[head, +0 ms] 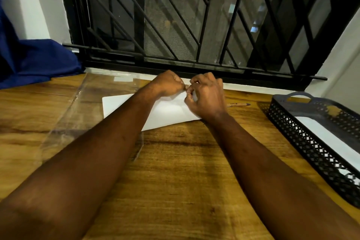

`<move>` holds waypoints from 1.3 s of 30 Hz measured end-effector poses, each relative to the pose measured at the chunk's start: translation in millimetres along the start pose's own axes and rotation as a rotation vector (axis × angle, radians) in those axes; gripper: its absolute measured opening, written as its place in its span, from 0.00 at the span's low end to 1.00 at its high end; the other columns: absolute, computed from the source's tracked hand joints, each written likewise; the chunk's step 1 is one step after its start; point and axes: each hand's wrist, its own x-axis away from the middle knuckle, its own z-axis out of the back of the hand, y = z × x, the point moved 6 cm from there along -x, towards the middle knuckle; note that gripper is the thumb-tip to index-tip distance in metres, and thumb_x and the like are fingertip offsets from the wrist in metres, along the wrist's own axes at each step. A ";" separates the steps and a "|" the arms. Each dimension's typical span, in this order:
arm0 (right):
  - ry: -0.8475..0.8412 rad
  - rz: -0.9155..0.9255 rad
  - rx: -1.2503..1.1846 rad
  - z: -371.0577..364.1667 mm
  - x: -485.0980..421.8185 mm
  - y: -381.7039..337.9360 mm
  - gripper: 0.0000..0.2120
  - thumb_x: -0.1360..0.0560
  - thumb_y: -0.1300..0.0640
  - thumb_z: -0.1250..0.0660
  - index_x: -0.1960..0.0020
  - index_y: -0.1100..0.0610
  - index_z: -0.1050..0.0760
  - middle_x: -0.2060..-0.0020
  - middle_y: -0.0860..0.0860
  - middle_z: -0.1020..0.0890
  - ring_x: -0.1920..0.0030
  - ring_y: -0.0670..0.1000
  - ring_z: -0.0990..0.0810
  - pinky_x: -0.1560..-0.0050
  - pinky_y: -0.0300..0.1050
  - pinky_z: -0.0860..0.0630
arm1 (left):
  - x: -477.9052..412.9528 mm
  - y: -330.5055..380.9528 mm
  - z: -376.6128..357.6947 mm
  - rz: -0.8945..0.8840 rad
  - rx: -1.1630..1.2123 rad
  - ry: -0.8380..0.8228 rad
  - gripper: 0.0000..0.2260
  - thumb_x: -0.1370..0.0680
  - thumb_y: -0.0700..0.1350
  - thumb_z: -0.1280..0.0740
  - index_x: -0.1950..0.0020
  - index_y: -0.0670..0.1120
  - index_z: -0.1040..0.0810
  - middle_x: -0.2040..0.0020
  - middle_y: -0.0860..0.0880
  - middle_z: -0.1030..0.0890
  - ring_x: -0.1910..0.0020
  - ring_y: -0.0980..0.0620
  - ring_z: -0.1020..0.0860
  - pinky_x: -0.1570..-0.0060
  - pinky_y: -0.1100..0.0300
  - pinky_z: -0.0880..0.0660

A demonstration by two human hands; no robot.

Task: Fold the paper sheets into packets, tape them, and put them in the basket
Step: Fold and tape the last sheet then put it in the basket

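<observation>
A white folded paper sheet lies on the wooden table near its far edge. Both my hands hover over the sheet's far right corner. My left hand is curled into a fist, thumb and fingers pinching one end of a short pale strip that looks like tape. My right hand pinches the other end, its fingers bent around something small and white that is mostly hidden. At the right stands the black lattice basket, with a white packet lying inside.
A clear plastic sheet is spread over the table's left part, partly under the paper. A pen lies just right of my right hand. Blue cloth bunches at the far left. A black window grille runs along the table's far edge.
</observation>
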 end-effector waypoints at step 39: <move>-0.121 -0.618 -1.116 -42.1 7.4 53.2 0.03 0.21 0.62 0.25 0.50 0.57 0.12 0.57 0.53 0.10 0.57 0.52 0.13 0.49 0.53 0.16 | 4.2 7.6 -6.4 -0.090 -0.026 -0.024 0.02 0.23 0.47 0.24 0.52 0.50 0.13 0.55 0.53 0.14 0.54 0.54 0.19 0.58 0.59 0.26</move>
